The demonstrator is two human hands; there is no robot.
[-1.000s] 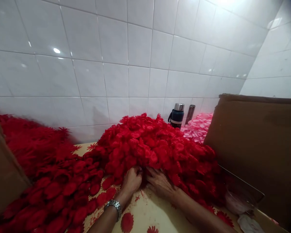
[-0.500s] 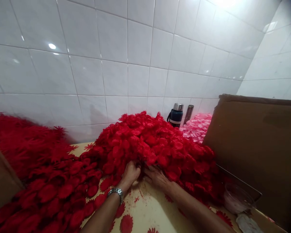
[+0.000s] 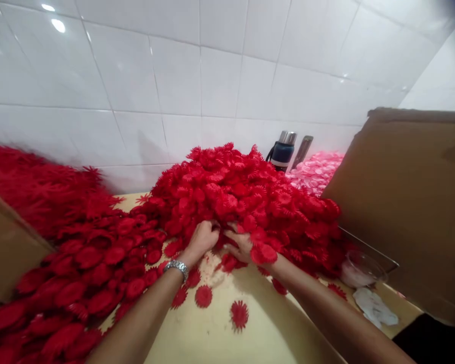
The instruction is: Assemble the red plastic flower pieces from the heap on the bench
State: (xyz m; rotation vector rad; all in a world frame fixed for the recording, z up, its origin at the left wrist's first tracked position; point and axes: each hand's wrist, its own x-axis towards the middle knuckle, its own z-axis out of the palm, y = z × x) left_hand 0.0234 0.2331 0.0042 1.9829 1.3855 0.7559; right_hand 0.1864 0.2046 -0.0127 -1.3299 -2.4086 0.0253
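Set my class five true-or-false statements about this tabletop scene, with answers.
1. The left hand and right hand touch the central red heap. True.
2. The metal band is on the right wrist. False: it is on the left.
3. The blue bottle stands behind the red heap. True.
4. The pink pile is left of the red heap. False: it is to the right.
5. Loose red pieces lie on the table. True.

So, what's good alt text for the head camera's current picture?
Bare left fingers and right fingers are partly hidden at the near edge of a big heap of red flower-shaped pieces on a yellow table. More red pieces lie left; a blue bottle and pink pieces show behind at right, near a cardboard box.
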